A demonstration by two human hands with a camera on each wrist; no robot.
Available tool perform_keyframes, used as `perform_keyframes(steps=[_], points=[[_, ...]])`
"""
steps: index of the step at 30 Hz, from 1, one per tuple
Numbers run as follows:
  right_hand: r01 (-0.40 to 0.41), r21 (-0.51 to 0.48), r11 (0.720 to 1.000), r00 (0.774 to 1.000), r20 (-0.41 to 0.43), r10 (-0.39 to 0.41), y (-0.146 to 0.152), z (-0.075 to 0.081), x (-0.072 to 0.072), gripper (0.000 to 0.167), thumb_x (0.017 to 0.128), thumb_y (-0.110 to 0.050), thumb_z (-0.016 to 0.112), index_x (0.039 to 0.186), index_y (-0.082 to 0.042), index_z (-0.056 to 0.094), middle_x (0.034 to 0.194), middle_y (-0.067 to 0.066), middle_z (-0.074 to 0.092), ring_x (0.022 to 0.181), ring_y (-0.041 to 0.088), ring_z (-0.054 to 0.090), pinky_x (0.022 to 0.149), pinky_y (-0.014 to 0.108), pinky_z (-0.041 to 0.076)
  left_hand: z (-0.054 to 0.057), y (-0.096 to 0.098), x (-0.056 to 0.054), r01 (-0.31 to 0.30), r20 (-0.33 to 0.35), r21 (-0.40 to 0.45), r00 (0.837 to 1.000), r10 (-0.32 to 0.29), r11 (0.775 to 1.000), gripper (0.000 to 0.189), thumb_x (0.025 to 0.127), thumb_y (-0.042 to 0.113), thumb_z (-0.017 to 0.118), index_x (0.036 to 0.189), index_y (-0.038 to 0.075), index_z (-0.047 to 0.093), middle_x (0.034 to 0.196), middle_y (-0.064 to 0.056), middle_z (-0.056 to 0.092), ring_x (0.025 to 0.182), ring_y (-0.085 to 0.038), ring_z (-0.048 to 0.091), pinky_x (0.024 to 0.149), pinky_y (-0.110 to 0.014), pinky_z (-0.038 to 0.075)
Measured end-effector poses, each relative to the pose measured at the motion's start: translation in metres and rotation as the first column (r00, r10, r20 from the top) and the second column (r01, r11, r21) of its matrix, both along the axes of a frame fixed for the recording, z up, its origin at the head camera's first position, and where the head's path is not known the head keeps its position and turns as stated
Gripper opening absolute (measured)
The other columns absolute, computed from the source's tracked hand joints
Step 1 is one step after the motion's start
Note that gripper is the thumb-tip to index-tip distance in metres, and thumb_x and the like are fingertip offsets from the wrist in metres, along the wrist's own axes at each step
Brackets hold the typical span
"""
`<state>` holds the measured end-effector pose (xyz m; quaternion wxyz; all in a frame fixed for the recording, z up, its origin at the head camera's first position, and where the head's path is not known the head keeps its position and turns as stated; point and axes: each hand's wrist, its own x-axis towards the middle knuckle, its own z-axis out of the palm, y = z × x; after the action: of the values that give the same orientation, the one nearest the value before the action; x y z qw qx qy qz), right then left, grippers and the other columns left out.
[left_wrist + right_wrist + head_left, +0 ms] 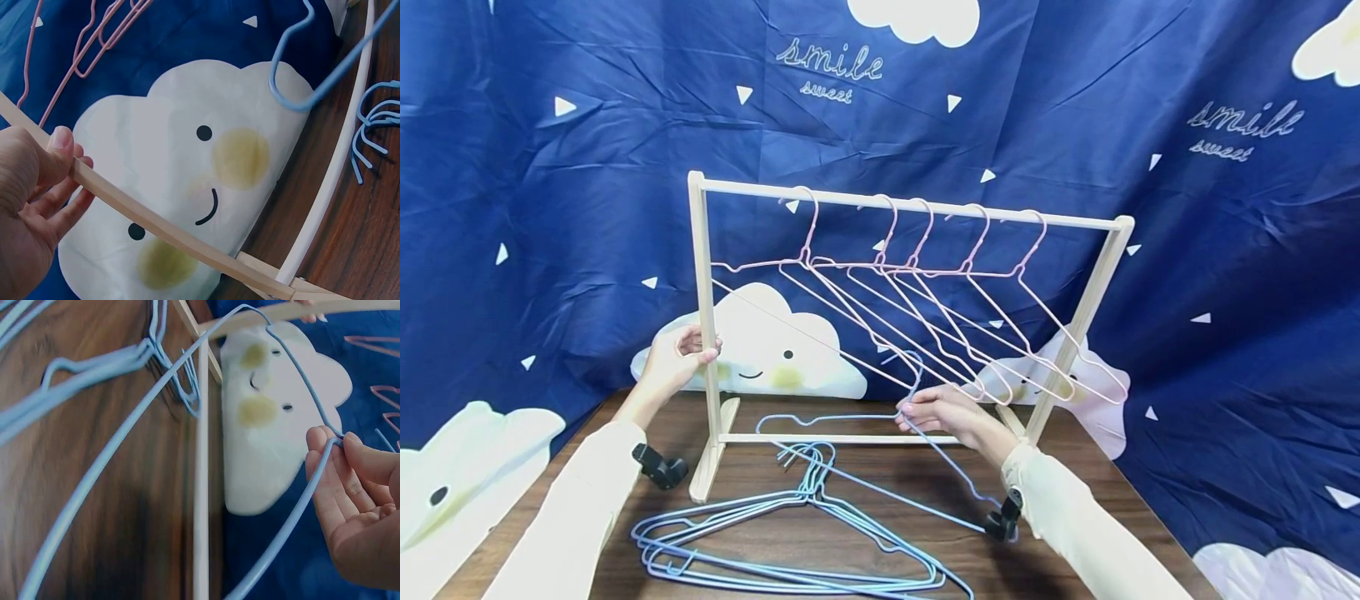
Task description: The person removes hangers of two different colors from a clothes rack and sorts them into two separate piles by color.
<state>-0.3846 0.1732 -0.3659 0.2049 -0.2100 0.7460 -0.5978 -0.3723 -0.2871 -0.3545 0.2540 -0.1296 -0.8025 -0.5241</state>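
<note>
My left hand (672, 362) holds the left post (703, 275) of a pale wooden garment rack, thumb on the near side and fingers reaching behind it. In the left wrist view the post (144, 215) lies between the thumb and fingers of that hand (34, 200). With my right hand (951, 414) I pinch a blue hanger (880, 489) at its neck, below the hook. It is raised in front of the rack's lower bar, hook up, its body spreading left and down. The right wrist view shows the thumb and fingertips of this hand (359, 506) meeting at the hanger's neck.
Several pink hangers (976, 242) hang from the rack's top rail (842, 198). A pile of several blue hangers (808, 500) lies on the dark wooden table (1022, 575), in front of the rack. Behind stands a blue curtain (625, 100) with clouds.
</note>
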Motion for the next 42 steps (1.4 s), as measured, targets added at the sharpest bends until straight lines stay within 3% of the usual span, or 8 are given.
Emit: perform_keyframes(steps=[4, 15, 25, 29, 36, 42], points=[[0.034, -0.026, 0.999, 0.997, 0.071, -0.032, -0.026, -0.009, 0.006, 0.027, 0.098, -0.002, 0.061, 0.118, 0.016, 0.063, 0.094, 0.011, 0.079, 0.084, 0.016, 0.076, 0.085, 0.033, 0.062, 0.001, 0.0, 0.0, 0.002, 0.002, -0.005, 1.0, -0.002, 1.0, 0.038, 0.089, -0.009, 0.068, 0.125, -0.018, 0.059, 0.112, -0.037, 0.069, 0.08, 0.016, 0.06, 0.071, -0.006, 0.05], [-0.007, -0.001, 1.0, 0.974, 0.227, 0.007, -0.082, -0.039, 0.028, 0.028, 0.096, 0.0, 0.063, 0.119, 0.017, 0.063, 0.093, 0.016, 0.078, 0.076, 0.014, 0.075, 0.078, 0.03, 0.062, 0.003, -0.001, -0.002, 0.015, -0.004, 0.011, 1.0, -0.015, 1.0, 0.037, 0.09, -0.009, 0.068, 0.125, -0.018, 0.059, 0.113, -0.038, 0.068, 0.08, 0.016, 0.06, 0.072, -0.006, 0.05], [-0.038, 0.034, 0.999, 0.962, 0.271, 0.028, -0.108, -0.06, 0.043, 0.028, 0.098, -0.001, 0.062, 0.117, 0.018, 0.063, 0.087, 0.012, 0.078, 0.072, 0.012, 0.073, 0.071, 0.025, 0.061, 0.004, 0.001, 0.001, -0.007, 0.004, -0.001, 1.0, 0.007, 1.0, 0.037, 0.089, -0.009, 0.068, 0.123, -0.018, 0.06, 0.106, -0.028, 0.074, 0.079, 0.015, 0.062, 0.072, -0.006, 0.051], [-0.029, 0.047, 0.998, 0.957, 0.288, 0.014, -0.113, -0.068, 0.048, 0.025, 0.097, -0.001, 0.062, 0.116, 0.016, 0.065, 0.091, 0.016, 0.079, 0.071, 0.01, 0.073, 0.07, 0.024, 0.061, 0.003, 0.002, 0.003, -0.003, -0.006, -0.002, 1.0, 0.003, 1.0, 0.036, 0.088, -0.009, 0.068, 0.123, -0.017, 0.061, 0.107, -0.032, 0.072, 0.079, 0.015, 0.062, 0.072, -0.006, 0.051], [0.043, 0.092, 0.995, 0.972, 0.228, -0.063, -0.117, -0.082, 0.055, 0.017, 0.093, 0.002, 0.066, 0.104, 0.014, 0.07, 0.088, 0.02, 0.078, 0.066, 0.011, 0.071, 0.065, 0.024, 0.06, 0.003, 0.003, 0.005, 0.0, 0.003, -0.004, 1.0, 0.0, 1.0, 0.038, 0.088, -0.009, 0.067, 0.125, -0.017, 0.06, 0.11, -0.035, 0.07, 0.08, 0.017, 0.061, 0.073, -0.006, 0.05], [0.119, 0.161, 0.98, 0.989, 0.07, -0.131, -0.122, -0.085, 0.061, 0.013, 0.088, 0.008, 0.068, 0.096, 0.017, 0.071, 0.068, 0.006, 0.069, 0.057, 0.008, 0.059, 0.061, 0.025, 0.059, 0.002, 0.001, 0.003, -0.002, -0.008, -0.009, 1.0, 0.002, 1.0, 0.036, 0.089, -0.01, 0.066, 0.124, -0.017, 0.06, 0.112, -0.039, 0.067, 0.08, 0.018, 0.061, 0.073, -0.005, 0.05]])
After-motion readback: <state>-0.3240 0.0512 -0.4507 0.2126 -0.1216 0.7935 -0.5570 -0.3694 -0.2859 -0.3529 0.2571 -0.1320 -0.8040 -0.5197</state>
